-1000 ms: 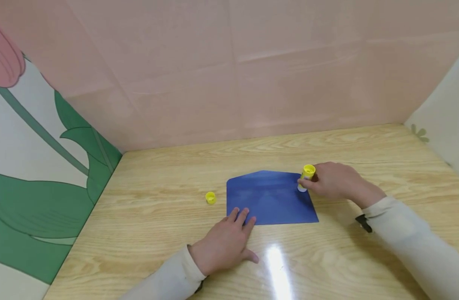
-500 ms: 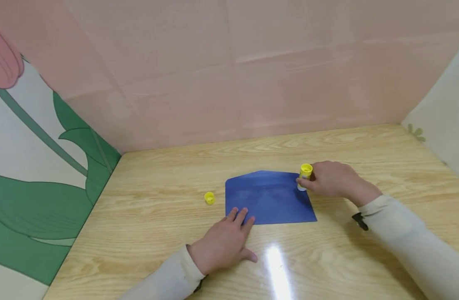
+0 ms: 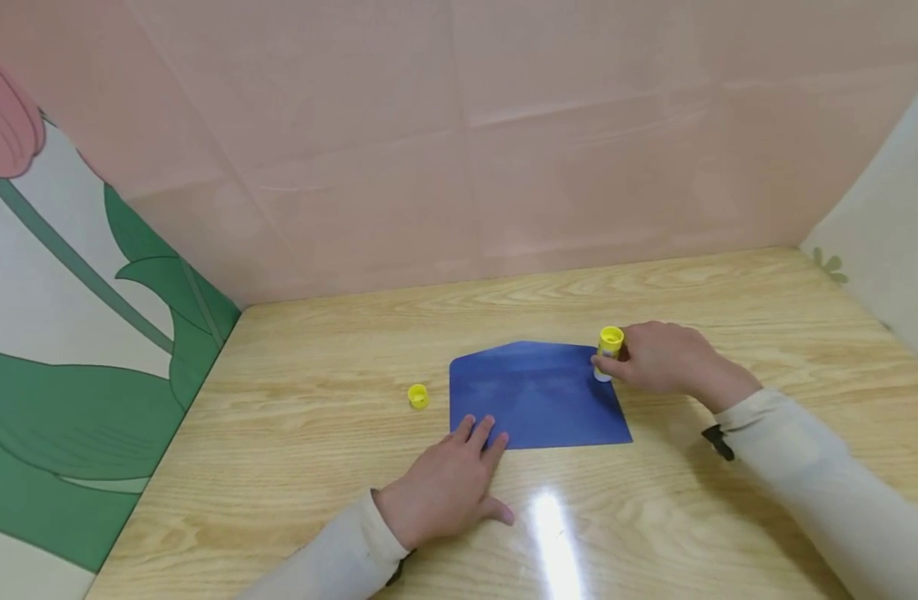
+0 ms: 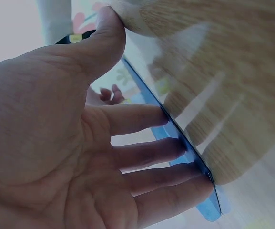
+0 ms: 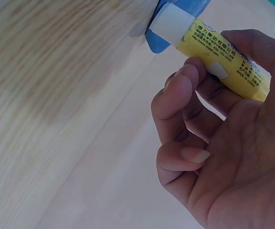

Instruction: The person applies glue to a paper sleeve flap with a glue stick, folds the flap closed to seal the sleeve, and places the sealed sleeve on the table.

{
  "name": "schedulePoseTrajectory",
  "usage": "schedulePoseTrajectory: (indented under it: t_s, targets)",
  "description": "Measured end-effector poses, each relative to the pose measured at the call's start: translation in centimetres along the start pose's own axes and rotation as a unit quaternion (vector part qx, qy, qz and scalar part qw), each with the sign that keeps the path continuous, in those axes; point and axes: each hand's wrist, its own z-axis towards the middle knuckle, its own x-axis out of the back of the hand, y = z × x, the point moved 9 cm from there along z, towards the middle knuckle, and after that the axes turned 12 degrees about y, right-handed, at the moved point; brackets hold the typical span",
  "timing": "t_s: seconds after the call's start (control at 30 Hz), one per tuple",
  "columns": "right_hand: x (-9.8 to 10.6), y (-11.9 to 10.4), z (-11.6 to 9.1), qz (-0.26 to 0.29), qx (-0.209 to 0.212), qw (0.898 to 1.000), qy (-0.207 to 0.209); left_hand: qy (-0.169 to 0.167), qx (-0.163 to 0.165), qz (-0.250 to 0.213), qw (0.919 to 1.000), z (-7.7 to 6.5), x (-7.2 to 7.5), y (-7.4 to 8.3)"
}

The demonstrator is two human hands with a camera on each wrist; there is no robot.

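Observation:
A blue envelope [image 3: 541, 400] lies flat on the wooden table, its flap side toward the back. Fingertips of my left hand [image 3: 447, 483] rest on its near left edge, the fingers straight and the thumb spread apart. In the left wrist view the fingers [image 4: 147, 157] meet the edge of the blue paper. My right hand [image 3: 664, 358] pinches a yellow glue stick [image 5: 223, 57] between thumb and fingers, its white end down at the envelope's upper right corner. The yellow cap [image 3: 418, 397] lies on the table to the left of the envelope.
The wooden table [image 3: 316, 358] meets a pink-covered wall [image 3: 466, 167] at the back. A panel with painted flowers and leaves [image 3: 76, 400] borders it on the left, and a pale wall [image 3: 886, 217] on the right. Light glares off the table in front.
The head view shifts very slightly. My right hand stays at the envelope's upper right corner with the glue stick, with hardly any movement. My left hand keeps its place on the envelope.

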Motion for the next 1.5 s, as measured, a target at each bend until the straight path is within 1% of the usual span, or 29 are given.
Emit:
schedulePoseTrajectory:
  t_s: [0.27,0.6,0.73,1.0,1.13,1.23,1.37,1.5]
  targets:
    - [-0.1,-0.2,0.1,0.006,-0.005,1.000,-0.007,-0.009,0.004,-0.002,0.9999,-0.1,-0.1,-0.1]
    - [-0.2,-0.2,0.2,0.007,-0.006,1.000,0.001,0.000,0.003,0.013,0.9999,-0.3,0.0,-0.1]
    - [-0.2,-0.2,0.2,0.006,-0.005,1.000,0.000,-0.001,-0.002,0.013,0.9999,-0.3,0.1,-0.1]
    - [0.1,-0.3,0.0,0.005,-0.004,1.000,-0.006,0.009,-0.013,0.016,0.9997,-0.2,0.3,0.1]
    - [0.2,-0.3,-0.1,-0.008,0.000,1.000,-0.003,0.006,-0.014,0.013,0.9998,-0.2,0.2,0.1]
    - [0.4,-0.2,-0.1,-0.018,0.000,1.000,-0.003,0.005,-0.015,0.012,0.9998,-0.1,0.2,0.1]
    - [0.9,0.2,-0.3,-0.027,-0.011,1.000,0.000,0.007,-0.015,0.013,0.9998,0.0,0.2,0.2]
    - [1.9,0.7,-0.3,-0.033,-0.019,0.999,0.023,0.005,-0.012,0.015,0.9998,0.0,0.3,0.2]
